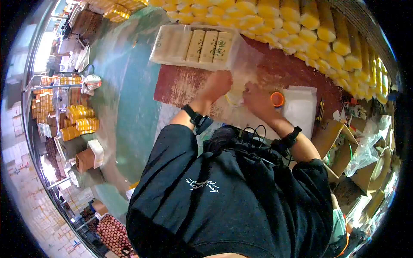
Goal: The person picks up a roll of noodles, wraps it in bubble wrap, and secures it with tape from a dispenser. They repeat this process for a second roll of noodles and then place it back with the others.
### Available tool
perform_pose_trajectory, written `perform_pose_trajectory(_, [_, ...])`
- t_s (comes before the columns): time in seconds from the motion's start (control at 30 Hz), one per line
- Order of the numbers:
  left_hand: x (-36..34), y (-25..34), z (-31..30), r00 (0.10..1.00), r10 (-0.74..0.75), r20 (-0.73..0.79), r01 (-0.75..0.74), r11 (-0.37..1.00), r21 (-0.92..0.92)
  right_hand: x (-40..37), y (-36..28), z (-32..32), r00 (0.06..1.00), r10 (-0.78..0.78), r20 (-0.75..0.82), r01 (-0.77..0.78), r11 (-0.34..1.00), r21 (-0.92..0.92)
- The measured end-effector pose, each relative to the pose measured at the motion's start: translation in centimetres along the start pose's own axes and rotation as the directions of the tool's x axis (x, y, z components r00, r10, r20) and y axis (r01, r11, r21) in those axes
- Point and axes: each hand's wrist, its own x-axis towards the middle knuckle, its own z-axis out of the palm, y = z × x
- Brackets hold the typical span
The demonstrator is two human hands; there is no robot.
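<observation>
A clear plastic bag [172,63] of wrapped paper rolls [209,46] with green print lies at the far side of the worn red tabletop [180,84]. My left hand [220,82] is closed at the bag's near right corner, gripping its loose film. Just to the right, my right hand [258,99] has its fingers curled together; what they pinch is too blurred to make out. Thin see-through film shows between the two hands. An orange-rimmed tape roll [277,99] sits right of my right hand, beside a stack of white plastic sheets [301,107].
Many yellow-wrapped rolls [318,38] are piled along the back and right of the table. Open cardboard boxes [337,146] and crumpled plastic [365,150] stand at the right. Green floor [137,90] runs along the left, with stacked yellow packs [81,118] beyond.
</observation>
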Motion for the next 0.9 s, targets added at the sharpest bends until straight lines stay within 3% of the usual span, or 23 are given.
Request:
perform_pose_trajectory(0.07, [-1.6, -1.3, 0.9, 0.989, 0.062, -0.135, -0.075, 0.992, -0.099, -0.2, 1.2, -0.1, 0.981, 0.086, -0.174, -0.080, 0.996, 0.043])
perform_pose_trajectory(0.1, [-2.5, -0.9, 0.7, 0.984, 0.058, -0.166, -0.076, 0.992, -0.103, -0.2, 3.1, 1.1, 0.966, 0.032, -0.257, -0.024, 0.999, 0.035])
perform_pose_trajectory(0.17, [-4.7, 1.2, 0.4, 0.994, -0.070, -0.089, 0.077, 0.995, 0.068, 0.0, 4.1, 2.6, 0.935, -0.003, -0.355, 0.038, 0.995, 0.091])
perform_pose_trajectory(0.23, [-6.4, 2.4, 0.2, 0.993, -0.073, -0.098, 0.077, 0.996, 0.034, 0.0, 3.4, 3.1, 0.927, 0.045, -0.373, 0.045, 0.972, 0.230])
perform_pose_trajectory(0.33, [-7.1, 2.9, 0.3, 0.987, -0.139, -0.080, 0.135, 0.989, -0.059, 0.5, 3.7, 4.4, 0.983, 0.128, -0.130, -0.094, 0.965, 0.245])
perform_pose_trajectory(0.37, [-7.3, 2.9, 0.4, 0.983, -0.172, -0.067, 0.165, 0.982, -0.096, 0.6, 3.7, 4.8, 0.983, 0.103, -0.150, -0.065, 0.969, 0.237])
perform_pose_trajectory(0.47, [-7.8, 2.1, 1.0, 0.989, -0.044, -0.138, 0.035, 0.997, -0.064, 1.0, 3.5, 6.2, 0.965, 0.043, -0.258, 0.012, 0.978, 0.208])
perform_pose_trajectory(0.53, [-8.2, 1.5, 1.9, 0.953, 0.098, -0.286, -0.135, 0.984, -0.115, 1.3, 2.9, 7.6, 0.924, 0.021, -0.381, 0.052, 0.982, 0.181])
perform_pose_trajectory(0.57, [-8.2, 1.2, 2.3, 0.918, 0.162, -0.362, -0.221, 0.967, -0.128, 1.5, 2.7, 7.5, 0.934, 0.060, -0.353, 0.024, 0.973, 0.230])
perform_pose_trajectory(0.63, [-8.1, 1.1, 3.5, 0.924, 0.097, -0.369, -0.144, 0.984, -0.101, 1.6, 2.1, 7.2, 0.949, 0.136, -0.286, -0.037, 0.944, 0.328])
perform_pose_trajectory(0.83, [-8.8, 1.1, 4.7, 0.871, 0.109, -0.479, -0.278, 0.913, -0.298, 2.4, 2.7, 9.9, 0.955, 0.130, -0.266, -0.061, 0.965, 0.254])
perform_pose_trajectory(0.9, [-8.5, 1.4, 5.2, 0.845, 0.090, -0.528, -0.300, 0.896, -0.328, 1.9, 1.5, 9.0, 0.966, 0.180, -0.186, -0.106, 0.930, 0.353])
